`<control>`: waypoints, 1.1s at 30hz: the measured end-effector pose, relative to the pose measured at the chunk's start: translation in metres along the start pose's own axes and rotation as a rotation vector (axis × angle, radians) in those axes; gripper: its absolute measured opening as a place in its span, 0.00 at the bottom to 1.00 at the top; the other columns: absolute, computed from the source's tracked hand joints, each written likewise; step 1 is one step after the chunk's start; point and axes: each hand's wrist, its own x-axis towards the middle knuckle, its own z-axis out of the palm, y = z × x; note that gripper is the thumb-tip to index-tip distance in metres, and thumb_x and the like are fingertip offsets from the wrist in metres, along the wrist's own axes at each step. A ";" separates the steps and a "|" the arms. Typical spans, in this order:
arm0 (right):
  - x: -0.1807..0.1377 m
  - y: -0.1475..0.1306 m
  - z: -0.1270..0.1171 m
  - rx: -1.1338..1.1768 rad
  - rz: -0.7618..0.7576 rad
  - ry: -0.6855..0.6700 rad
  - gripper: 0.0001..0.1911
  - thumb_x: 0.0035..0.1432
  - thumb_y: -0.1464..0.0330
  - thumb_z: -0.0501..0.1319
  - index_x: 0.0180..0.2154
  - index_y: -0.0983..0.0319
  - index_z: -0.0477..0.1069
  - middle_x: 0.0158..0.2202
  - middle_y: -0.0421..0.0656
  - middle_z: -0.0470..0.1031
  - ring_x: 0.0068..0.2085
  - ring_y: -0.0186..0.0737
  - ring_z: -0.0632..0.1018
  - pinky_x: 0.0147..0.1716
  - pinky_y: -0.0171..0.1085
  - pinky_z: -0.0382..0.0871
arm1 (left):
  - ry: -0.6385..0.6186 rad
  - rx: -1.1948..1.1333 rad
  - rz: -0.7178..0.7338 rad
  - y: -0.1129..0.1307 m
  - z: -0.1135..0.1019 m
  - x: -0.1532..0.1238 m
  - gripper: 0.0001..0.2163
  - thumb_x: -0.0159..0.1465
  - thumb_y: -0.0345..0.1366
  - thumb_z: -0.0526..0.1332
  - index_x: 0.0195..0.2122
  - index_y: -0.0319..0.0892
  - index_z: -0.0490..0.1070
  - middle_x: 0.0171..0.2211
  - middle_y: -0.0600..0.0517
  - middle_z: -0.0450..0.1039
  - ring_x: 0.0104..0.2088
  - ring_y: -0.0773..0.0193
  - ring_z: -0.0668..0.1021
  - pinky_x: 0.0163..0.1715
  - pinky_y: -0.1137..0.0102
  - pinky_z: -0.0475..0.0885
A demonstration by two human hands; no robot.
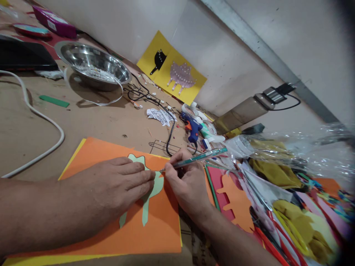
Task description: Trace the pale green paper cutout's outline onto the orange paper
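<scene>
My left hand (124, 181) lies flat, fingers stretched out, on a pale green cut-out shape (158, 184) with a scalloped edge and narrow legs. Part of the cut-out is hidden under that hand. Beneath it is an orange sheet (97, 232), with a yellow sheet (69, 260) showing along the edges. Fingers of my right hand (188, 181) are closed round a pen (205, 157) with a teal barrel. Its tip meets the upper right edge of the green cut-out, where a dark line runs along part of the outline.
A steel bowl (94, 62) stands at the back left. Beyond the sheets lie a blue glue gun (192, 127) and a patterned paper cut-out (162, 116). An orange cut-out (235, 201), scissors and scraps crowd the right. A bottle (246, 111) stands by the wall; a white cable (41, 114) curves at left.
</scene>
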 end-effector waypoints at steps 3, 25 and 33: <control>0.000 0.000 0.000 -0.006 -0.005 0.016 0.07 0.54 0.67 0.59 0.25 0.56 0.63 0.17 0.33 0.65 0.19 0.32 0.66 0.20 0.32 0.57 | -0.003 -0.005 -0.007 0.000 -0.001 0.001 0.17 0.60 0.24 0.61 0.50 0.38 0.79 0.49 0.48 0.85 0.44 0.56 0.85 0.52 0.63 0.81; 0.000 0.002 0.003 0.097 0.002 0.015 0.08 0.58 0.68 0.60 0.27 0.56 0.66 0.18 0.33 0.68 0.19 0.32 0.71 0.19 0.31 0.60 | -0.033 0.041 -0.017 0.001 -0.001 -0.001 0.13 0.69 0.26 0.60 0.53 0.40 0.77 0.46 0.51 0.84 0.43 0.57 0.83 0.50 0.63 0.78; -0.001 0.000 0.002 0.083 0.007 -0.024 0.07 0.58 0.67 0.61 0.27 0.56 0.66 0.18 0.33 0.69 0.19 0.33 0.72 0.19 0.31 0.62 | -0.027 0.042 -0.016 0.003 -0.003 -0.001 0.13 0.68 0.27 0.60 0.53 0.39 0.76 0.46 0.52 0.84 0.43 0.57 0.83 0.51 0.63 0.79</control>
